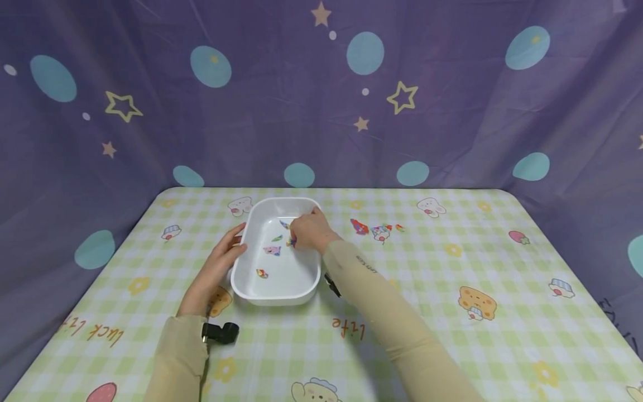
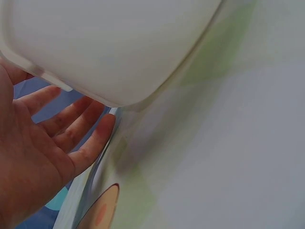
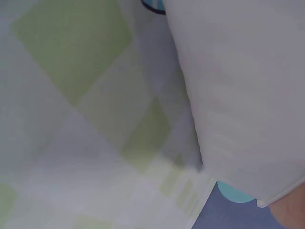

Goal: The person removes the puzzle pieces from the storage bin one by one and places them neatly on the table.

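Observation:
A white plastic tub [image 1: 276, 290] stands on the table, with small colourful cut-out pieces on its floor. A pink piece [image 1: 272, 250] lies mid-tub, a red-and-yellow piece [image 1: 262, 273] nearer the front, a green piece [image 1: 277, 238] farther back. My left hand [image 1: 228, 254] holds the tub's left side, thumb at the rim and fingers along the outer wall [image 2: 109, 57]. Over the right wall reaches my right hand [image 1: 310, 230], its fingers curled down inside at a small blue-and-red piece [image 1: 292, 242]. Its fingertips are mostly hidden; the right wrist view shows mainly the tub's outer wall [image 3: 243, 95].
Right of the tub lie a red-and-blue cut-out [image 1: 359, 226] and smaller colourful pieces [image 1: 399, 228]. A green-checked cloth with printed cartoons [image 1: 427, 312] covers the table. Behind hangs a purple curtain [image 1: 281, 111].

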Available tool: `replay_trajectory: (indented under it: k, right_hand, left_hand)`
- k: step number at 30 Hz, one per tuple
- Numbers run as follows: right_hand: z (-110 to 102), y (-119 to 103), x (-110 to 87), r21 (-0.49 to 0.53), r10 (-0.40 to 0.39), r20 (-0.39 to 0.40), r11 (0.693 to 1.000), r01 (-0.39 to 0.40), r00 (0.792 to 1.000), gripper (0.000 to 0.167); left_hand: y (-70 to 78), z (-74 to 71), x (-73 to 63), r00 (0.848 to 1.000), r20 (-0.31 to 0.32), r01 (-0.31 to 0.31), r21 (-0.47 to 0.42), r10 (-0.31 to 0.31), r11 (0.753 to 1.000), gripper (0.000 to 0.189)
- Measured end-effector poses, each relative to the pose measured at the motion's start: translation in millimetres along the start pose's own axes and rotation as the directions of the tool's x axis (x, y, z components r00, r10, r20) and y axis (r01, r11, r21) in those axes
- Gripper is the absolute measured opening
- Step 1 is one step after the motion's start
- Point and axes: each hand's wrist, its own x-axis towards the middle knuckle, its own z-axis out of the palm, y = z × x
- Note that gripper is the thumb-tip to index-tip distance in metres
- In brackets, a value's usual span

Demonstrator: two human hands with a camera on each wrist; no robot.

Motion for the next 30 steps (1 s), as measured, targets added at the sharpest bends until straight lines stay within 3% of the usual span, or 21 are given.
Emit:
replay_trajectory:
  k: [9,30]
  right_hand:
    - [-3.1,-1.2,-0.4,-0.039,0.005,0.048,0.999,-0.003,0.999,0.011]
    - [-0.8,-2.7,0.2,-0.019,-0.036,0.041,0.999,0.037,0.999,0.010]
  left_hand:
    - [-0.5,-1.4,0.3,1.000,0.006,-0.015,-0.010,0.015,1.000,0.057]
    - [0.1,-0.9,-0.1,1.000,0.008,-0.020,-0.016,0.020,1.000,0.058]
